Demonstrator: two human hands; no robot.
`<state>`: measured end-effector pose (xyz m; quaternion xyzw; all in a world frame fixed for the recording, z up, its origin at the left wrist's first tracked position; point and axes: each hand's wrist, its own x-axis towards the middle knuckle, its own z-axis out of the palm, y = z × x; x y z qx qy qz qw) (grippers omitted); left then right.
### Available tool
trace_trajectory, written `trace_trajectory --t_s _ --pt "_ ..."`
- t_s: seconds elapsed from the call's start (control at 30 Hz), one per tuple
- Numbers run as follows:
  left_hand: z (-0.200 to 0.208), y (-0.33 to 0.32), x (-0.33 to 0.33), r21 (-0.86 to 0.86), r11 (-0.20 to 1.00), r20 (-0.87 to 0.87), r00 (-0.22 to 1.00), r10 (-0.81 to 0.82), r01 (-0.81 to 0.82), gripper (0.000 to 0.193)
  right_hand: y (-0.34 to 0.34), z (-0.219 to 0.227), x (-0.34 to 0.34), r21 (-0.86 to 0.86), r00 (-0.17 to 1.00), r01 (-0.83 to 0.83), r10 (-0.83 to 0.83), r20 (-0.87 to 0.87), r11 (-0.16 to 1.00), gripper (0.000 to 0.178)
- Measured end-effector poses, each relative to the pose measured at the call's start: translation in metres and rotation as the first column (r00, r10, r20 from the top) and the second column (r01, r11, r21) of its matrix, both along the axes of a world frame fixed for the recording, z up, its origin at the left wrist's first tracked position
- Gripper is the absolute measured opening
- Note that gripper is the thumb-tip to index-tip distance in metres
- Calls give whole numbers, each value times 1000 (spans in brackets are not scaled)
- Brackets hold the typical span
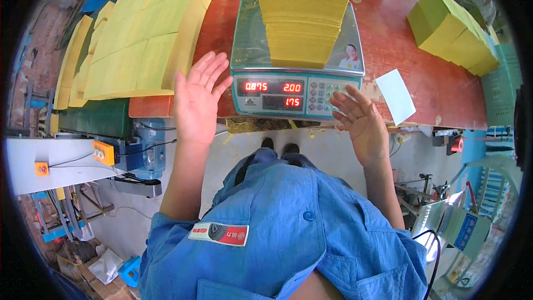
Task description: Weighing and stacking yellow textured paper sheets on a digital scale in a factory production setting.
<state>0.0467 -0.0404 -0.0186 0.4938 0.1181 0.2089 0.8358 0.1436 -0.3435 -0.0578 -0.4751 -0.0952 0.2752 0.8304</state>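
A tall stack of yellow paper sheets (pixel 305 16) stands on the metal pan of a digital scale (pixel 250 39), whose red display is lit. To the left of the scale, my left hand (pixel 200 97) is raised palm up, fingers stretched out and holding nothing. My right hand (pixel 361 122) hovers by the scale's keypad at its right front corner. Its fingers are loosely bent and apart, and nothing is in them. Neither hand touches the yellow stack.
Blocks of yellow paper (pixel 139 39) are piled at the left of the red table (pixel 383 28); more yellow blocks (pixel 449 28) sit at the right. A white sheet (pixel 396 97) lies right of the scale. Below left is a blue motor (pixel 151 150) with cables.
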Motion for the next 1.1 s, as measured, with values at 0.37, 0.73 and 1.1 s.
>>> trace_trajectory --t_s 0.37,0.73,1.1 --pt "9 7 34 70 991 23 993 -113 111 71 7 -3 0 34 999 54 -54 0 998 58" --pt "48 87 109 220 974 27 998 -50 43 34 50 7 -24 -83 947 -321 318 -46 943 62" --pt "-31 179 386 995 100 14 988 -152 2 18 108 17 -20 25 994 -28 31 -108 999 57"
